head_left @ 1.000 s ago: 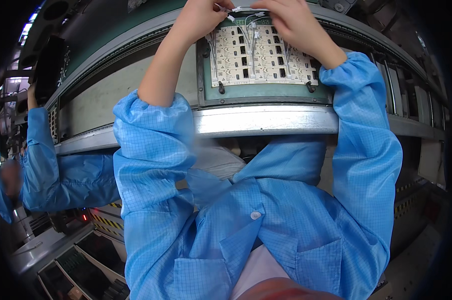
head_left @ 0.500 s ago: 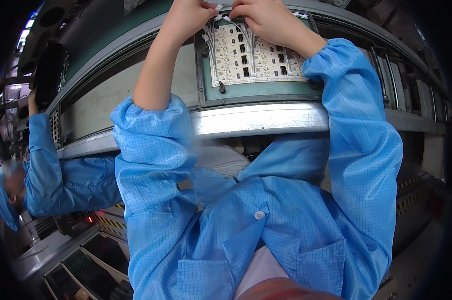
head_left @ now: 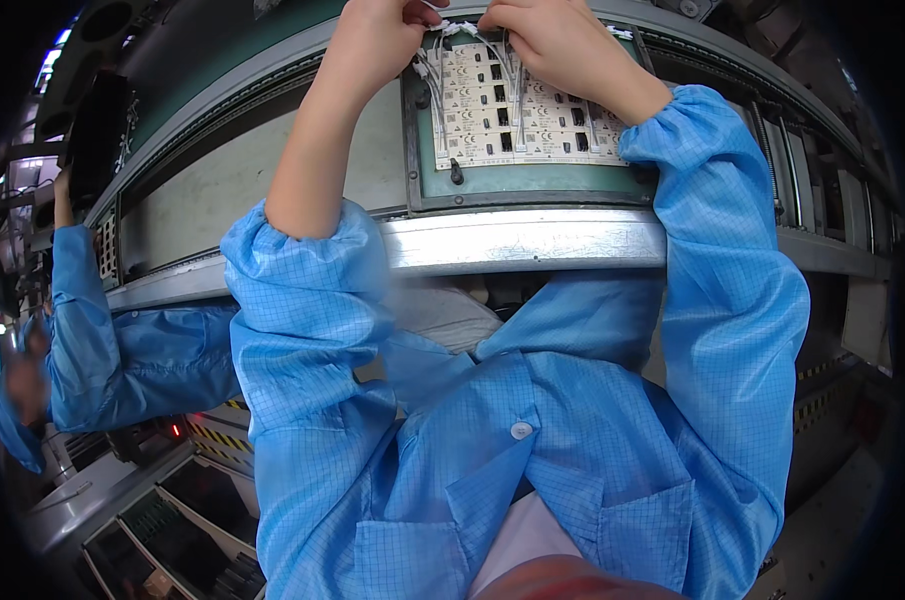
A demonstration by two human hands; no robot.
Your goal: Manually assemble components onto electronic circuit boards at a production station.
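Observation:
My left hand (head_left: 377, 42) reaches past the far edge of a white circuit board panel (head_left: 482, 108), fingers curled beside a cluster of small white connectors (head_left: 442, 28). Whatever sits between its fingertips is too small to make out. Opposite it, my right hand (head_left: 552, 45) is closed, its fingertips pinching at a white cable (head_left: 484, 38) by its connector end. Several such cables run from the connectors down across the panel, which carries rows of black components. The panel lies in a green-based fixture (head_left: 532, 183).
A silver metal rail (head_left: 522, 240) runs along the near side of the line. Left of the fixture lies a grey flat plate (head_left: 222, 205). At the far left a co-worker in blue workwear (head_left: 152, 365) reaches over the line. Open bins (head_left: 172, 540) stand at lower left.
The panel and fixture appear slightly further right in view. My left fingertips have drawn a little away from the connectors, while my right hand has stayed by the cable ends.

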